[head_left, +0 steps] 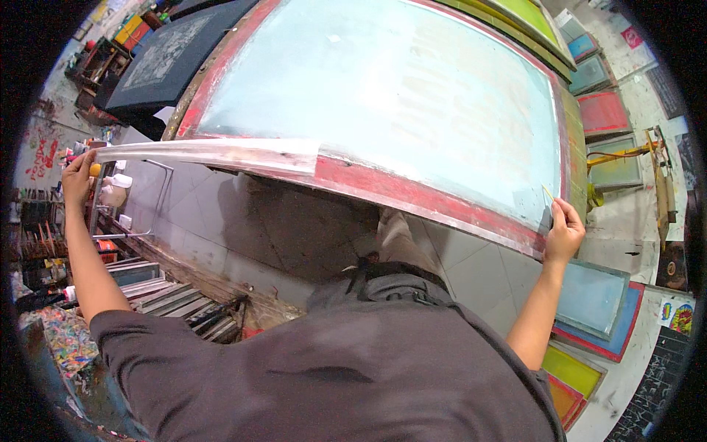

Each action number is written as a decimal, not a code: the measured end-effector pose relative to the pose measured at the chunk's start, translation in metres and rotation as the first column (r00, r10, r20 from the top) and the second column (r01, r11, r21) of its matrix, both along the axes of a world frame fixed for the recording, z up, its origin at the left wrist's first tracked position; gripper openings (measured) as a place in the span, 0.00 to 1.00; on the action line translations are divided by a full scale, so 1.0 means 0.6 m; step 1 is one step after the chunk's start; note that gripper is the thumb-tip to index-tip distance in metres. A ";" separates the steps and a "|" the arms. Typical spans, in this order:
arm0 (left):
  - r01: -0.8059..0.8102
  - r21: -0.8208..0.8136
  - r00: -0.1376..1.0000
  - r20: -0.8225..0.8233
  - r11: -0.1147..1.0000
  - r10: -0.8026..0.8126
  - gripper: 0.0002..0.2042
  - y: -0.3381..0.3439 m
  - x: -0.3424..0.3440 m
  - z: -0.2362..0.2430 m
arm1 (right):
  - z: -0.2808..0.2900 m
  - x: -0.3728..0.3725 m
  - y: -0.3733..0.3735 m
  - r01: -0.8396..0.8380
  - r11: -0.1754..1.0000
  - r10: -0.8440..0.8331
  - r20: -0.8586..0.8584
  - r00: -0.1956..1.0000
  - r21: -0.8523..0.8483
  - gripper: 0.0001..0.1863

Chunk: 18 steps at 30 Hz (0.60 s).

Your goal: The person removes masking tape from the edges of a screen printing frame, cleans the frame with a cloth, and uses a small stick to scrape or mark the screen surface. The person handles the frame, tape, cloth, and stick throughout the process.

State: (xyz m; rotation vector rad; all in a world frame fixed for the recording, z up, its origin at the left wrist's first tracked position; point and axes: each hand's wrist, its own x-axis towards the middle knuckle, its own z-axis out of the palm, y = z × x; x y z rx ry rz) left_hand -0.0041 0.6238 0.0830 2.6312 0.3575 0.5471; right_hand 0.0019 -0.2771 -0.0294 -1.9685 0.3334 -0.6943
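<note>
left hand [76,180] | pinched on pale strip [221,152], stretching rightward | right hand [565,233] | pinched on yellow stick [548,193], jutting up

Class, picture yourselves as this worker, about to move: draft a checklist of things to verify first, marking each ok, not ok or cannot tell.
1. Left hand has the outer end of the pale strip: ok.
2. Strip runs from that hand to the near side of the red-edged frame: ok.
3. Strip spans the whole near side: not ok; it stops partway, with red showing to its right.
4. Strip lies flat and stuck down: cannot tell.
5. Right hand is by the near right corner: ok.
6. Thin yellow piece is firmly pinched at its fingertips: cannot tell.
</note>
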 end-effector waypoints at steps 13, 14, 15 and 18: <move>-0.317 -0.335 0.946 -0.042 0.887 0.322 0.15 -0.067 0.031 0.005 | -0.010 0.006 -0.006 -0.015 1.000 0.015 -0.009 1.000 -0.020 0.07; -0.287 -0.489 0.954 -0.072 0.824 0.290 0.14 -0.065 0.018 0.012 | -0.010 0.006 -0.003 -0.013 0.999 0.012 -0.024 1.000 -0.039 0.07; -0.254 -0.629 0.963 -0.094 0.735 0.252 0.14 -0.062 0.004 0.018 | -0.008 0.005 -0.002 -0.020 0.999 0.020 -0.022 1.000 -0.026 0.07; -0.151 -0.813 0.962 0.009 0.562 0.271 0.18 -0.115 -0.033 0.008 | -0.003 -0.003 -0.007 -0.002 1.000 0.001 -0.041 0.999 -0.026 0.08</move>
